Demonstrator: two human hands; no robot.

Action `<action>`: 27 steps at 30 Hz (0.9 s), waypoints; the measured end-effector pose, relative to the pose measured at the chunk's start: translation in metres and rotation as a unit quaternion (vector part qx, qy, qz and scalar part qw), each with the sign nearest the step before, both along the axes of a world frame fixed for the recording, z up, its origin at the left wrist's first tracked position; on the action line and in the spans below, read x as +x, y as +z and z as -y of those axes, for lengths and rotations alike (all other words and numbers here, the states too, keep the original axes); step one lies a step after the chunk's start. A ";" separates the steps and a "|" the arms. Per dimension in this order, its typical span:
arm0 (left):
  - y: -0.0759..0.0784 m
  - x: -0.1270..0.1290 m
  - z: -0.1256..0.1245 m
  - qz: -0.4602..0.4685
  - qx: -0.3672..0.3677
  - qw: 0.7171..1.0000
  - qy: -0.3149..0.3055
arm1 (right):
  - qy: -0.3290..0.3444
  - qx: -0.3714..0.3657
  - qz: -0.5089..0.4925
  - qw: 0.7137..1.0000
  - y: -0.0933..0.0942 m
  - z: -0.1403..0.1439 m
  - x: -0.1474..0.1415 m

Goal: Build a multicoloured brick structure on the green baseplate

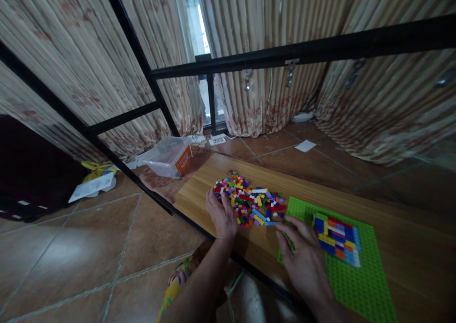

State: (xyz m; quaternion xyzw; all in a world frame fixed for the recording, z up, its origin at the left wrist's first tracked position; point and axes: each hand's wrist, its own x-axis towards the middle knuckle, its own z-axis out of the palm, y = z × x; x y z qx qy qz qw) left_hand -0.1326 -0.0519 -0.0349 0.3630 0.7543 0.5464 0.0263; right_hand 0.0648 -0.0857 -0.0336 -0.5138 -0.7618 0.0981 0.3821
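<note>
A loose pile of small colourful toy bricks (pixel 249 199) lies on the wooden board. My left hand (pixel 221 216) is at the pile's near left side, its fingers and thumb apart and touching bricks; no brick shows held in it. To the right, my right hand (pixel 304 254) hovers over the left part of a green studded baseplate (pixel 368 278), thumb and fingers apart, fingertips close to the pile's right end. On the baseplate, just right of that hand, sits a flat block of multicoloured bricks (pixel 337 237) joined together.
The wooden board (pixel 199 190) is bordered by a black metal frame (pixel 192 225), with another black bar (pixel 263 59) crossing above. A clear plastic box (pixel 167 159) with an orange label stands beyond the board's left end. Papers (pixel 305 146) lie on the tiled floor near the curtains.
</note>
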 end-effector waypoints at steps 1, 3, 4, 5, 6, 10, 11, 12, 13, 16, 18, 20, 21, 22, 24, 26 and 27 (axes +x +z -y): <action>0.000 0.005 -0.002 0.006 0.009 1.000 -0.003 | 0.000 -0.003 -0.003 1.000 0.001 0.000 0.001; 0.002 0.019 -0.004 0.014 0.034 0.999 -0.015 | -0.002 -0.004 -0.010 1.000 0.002 0.001 0.001; 0.002 0.027 -0.004 0.014 0.047 0.998 -0.025 | -0.004 -0.004 -0.012 1.000 0.002 0.000 0.001; 0.003 0.036 -0.004 0.013 0.056 0.998 -0.039 | -0.006 -0.003 -0.013 1.000 0.002 0.000 0.001; 0.004 0.044 -0.003 0.010 0.061 0.996 -0.057 | -0.007 -0.004 -0.013 1.000 0.002 -0.001 0.002; 0.010 0.063 -0.005 -0.021 0.080 0.990 -0.112 | -0.005 -0.021 -0.010 1.000 0.002 -0.002 0.004; 0.013 0.062 -0.007 -0.031 0.088 0.989 -0.114 | -0.005 -0.028 -0.009 1.000 0.002 -0.002 0.005; 0.015 0.058 -0.010 -0.042 0.093 0.988 -0.111 | -0.003 -0.035 -0.009 0.999 0.002 -0.002 0.006; 0.019 0.051 -0.015 -0.055 0.091 0.989 -0.107 | -0.003 -0.041 -0.009 0.999 0.002 -0.002 0.008; 0.035 0.017 -0.035 -0.097 -0.012 0.991 -0.088 | -0.005 -0.055 -0.012 0.998 0.001 -0.002 0.013; 0.047 -0.009 -0.050 -0.133 -0.161 0.974 -0.090 | -0.009 -0.062 -0.015 0.998 0.000 -0.003 0.015; 0.057 -0.032 -0.064 -0.173 -0.290 0.929 -0.154 | -0.008 -0.066 -0.018 0.998 -0.001 -0.004 0.016; 0.060 -0.041 -0.069 -0.184 -0.337 0.905 -0.184 | -0.005 -0.067 -0.020 0.998 -0.001 -0.004 0.017; 0.060 -0.048 -0.073 -0.193 -0.363 0.888 -0.208 | -0.001 -0.067 -0.021 0.998 -0.001 -0.005 0.017; 0.056 -0.055 -0.076 -0.195 -0.377 0.877 -0.225 | 0.003 -0.065 -0.023 0.998 -0.002 -0.005 0.018; 0.049 -0.057 -0.075 -0.191 -0.370 0.882 -0.219 | 0.005 -0.064 -0.023 0.998 -0.002 -0.006 0.018; 0.045 -0.057 -0.074 -0.191 -0.364 0.886 -0.216 | 0.004 -0.063 -0.022 0.998 -0.001 -0.006 0.018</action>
